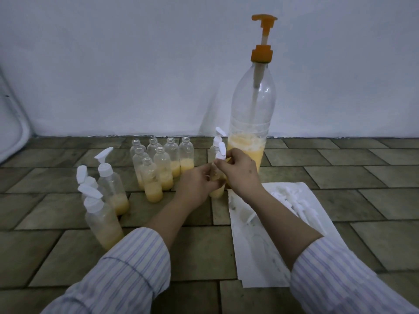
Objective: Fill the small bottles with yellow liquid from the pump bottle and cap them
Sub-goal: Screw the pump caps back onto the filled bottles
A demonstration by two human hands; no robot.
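**Capping a filled bottle beside the pump bottle**

The step in hand looks like capping. The left hand [197,183] curls round the body of a small bottle [217,193] that has yellow liquid in its base, holding it upright on the tiled floor [340,168], just in front of the big pump bottle [249,123]. The right hand [240,168] pinches a white flip-top cap [221,152] at the bottle's neck, its lid standing open; whether it is being pressed or twisted on cannot be told.

Behind the held bottle stands another capped bottle [216,142]. To the left, a cluster of seven uncapped bottles [163,164] stands part-filled with yellow liquid, necks open. Further left are three capped bottles [106,200], their lids flipped up. A white sheet [249,257] lies on the floor under the right forearm, with a pile of spare white caps [292,200] on it.

By my judgement, filling is done and capping is well under way, with most bottles still open. The next move calls for seating this cap fully while the left hand keeps the bottle steady, then setting it aside and taking a fresh cap from the pile for the nearest open bottle.
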